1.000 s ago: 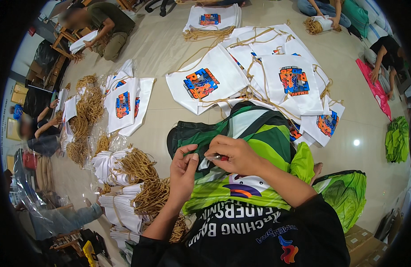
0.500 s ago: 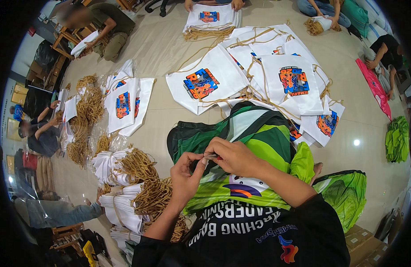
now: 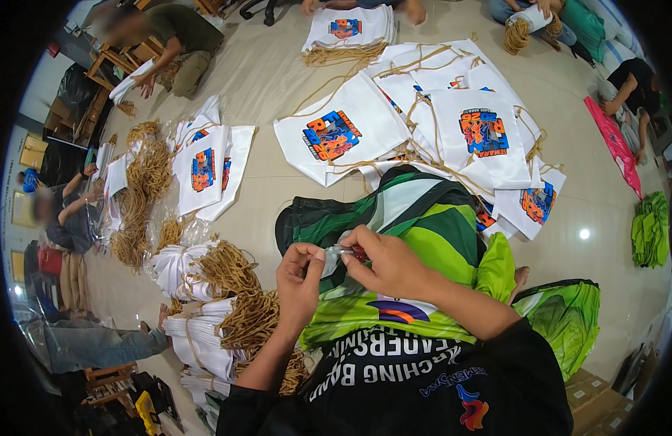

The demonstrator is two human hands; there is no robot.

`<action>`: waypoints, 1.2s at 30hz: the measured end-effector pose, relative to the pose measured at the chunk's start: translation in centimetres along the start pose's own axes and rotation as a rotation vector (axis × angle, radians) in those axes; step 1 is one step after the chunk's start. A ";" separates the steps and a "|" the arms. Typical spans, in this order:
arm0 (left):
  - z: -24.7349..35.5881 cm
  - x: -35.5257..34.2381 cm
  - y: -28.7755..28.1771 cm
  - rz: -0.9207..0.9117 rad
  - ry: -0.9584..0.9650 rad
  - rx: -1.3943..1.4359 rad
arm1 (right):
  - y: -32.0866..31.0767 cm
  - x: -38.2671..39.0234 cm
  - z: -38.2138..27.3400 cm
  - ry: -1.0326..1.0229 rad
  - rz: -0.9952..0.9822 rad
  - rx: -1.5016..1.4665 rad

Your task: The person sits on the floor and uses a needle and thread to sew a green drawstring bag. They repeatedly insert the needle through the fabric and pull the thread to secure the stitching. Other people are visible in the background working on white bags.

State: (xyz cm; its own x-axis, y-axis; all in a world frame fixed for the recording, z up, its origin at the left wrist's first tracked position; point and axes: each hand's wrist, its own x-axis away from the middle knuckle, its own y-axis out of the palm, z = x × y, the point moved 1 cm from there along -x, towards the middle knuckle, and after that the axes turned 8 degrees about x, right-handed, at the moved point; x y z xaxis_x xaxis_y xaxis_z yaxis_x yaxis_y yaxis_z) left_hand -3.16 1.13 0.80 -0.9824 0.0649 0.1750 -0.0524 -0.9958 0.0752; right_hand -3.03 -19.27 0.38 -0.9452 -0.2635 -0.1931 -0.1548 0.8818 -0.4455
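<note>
Green striped fabric (image 3: pixel 441 240) is bunched over my lap. Above it, my left hand (image 3: pixel 301 280) pinches the left end of a small pale, shiny piece (image 3: pixel 334 251), too small to identify. My right hand (image 3: pixel 387 269) has its fingers closed on a small red object (image 3: pixel 358 253) against the right end of that piece. The fingers of both hands nearly meet, partly hiding what they hold.
White printed drawstring bags (image 3: pixel 361 109) lie ahead, with bundled bags and tan cords (image 3: pixel 230 272) at left. Co-workers handle bags and fabric around me (image 3: pixel 168 51) (image 3: pixel 630 94). Pink plastic (image 3: pixel 616 145) and a green bundle (image 3: pixel 648 229) lie right; cardboard boxes (image 3: pixel 597 392) sit lower right.
My right hand has shifted slightly and more of the red object shows; my left fingers stay pinched beside it. Co-workers' hands at the top of the view have moved.
</note>
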 end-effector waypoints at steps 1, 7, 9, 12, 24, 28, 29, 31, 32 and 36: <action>0.1 0.0 0.0 -0.006 0.002 0.003 | 0.1 0.0 -0.1 -0.035 0.016 0.032; -0.4 0.2 0.1 -0.039 0.023 0.031 | 0.5 0.0 -0.5 -0.021 -0.013 0.111; -0.4 0.2 0.3 -0.040 0.033 0.036 | 0.7 0.0 -0.4 -0.035 0.012 0.097; -0.4 0.3 0.4 -0.041 0.036 0.057 | 0.7 0.0 -0.5 -0.036 0.026 0.062; -0.4 0.7 0.7 -0.056 0.064 0.033 | 0.6 0.0 -0.4 0.009 -0.008 0.009; -0.5 0.8 0.9 -0.077 0.052 0.070 | 0.6 -0.1 -0.5 0.013 0.006 0.028; -0.7 0.9 0.9 -0.082 0.052 0.066 | 0.6 0.0 -0.5 0.007 0.019 0.035; -0.8 0.9 0.8 -0.084 0.050 0.060 | 0.9 0.1 -0.4 -0.009 0.044 0.048; -0.8 0.9 0.8 -0.080 0.046 0.060 | 1.0 0.1 -0.5 -0.015 0.055 0.051; -1.3 1.0 0.6 -0.079 0.050 0.034 | 1.2 0.3 -0.6 -0.027 0.076 0.056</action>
State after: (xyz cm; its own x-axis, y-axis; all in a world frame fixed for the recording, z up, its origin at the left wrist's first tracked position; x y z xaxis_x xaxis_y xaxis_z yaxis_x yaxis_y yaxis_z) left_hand -4.38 0.48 -0.31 -0.9832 0.1395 0.1178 -0.1253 -0.9848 0.1203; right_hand -3.64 -18.02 0.35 -0.9455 -0.2073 -0.2510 -0.0656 0.8766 -0.4768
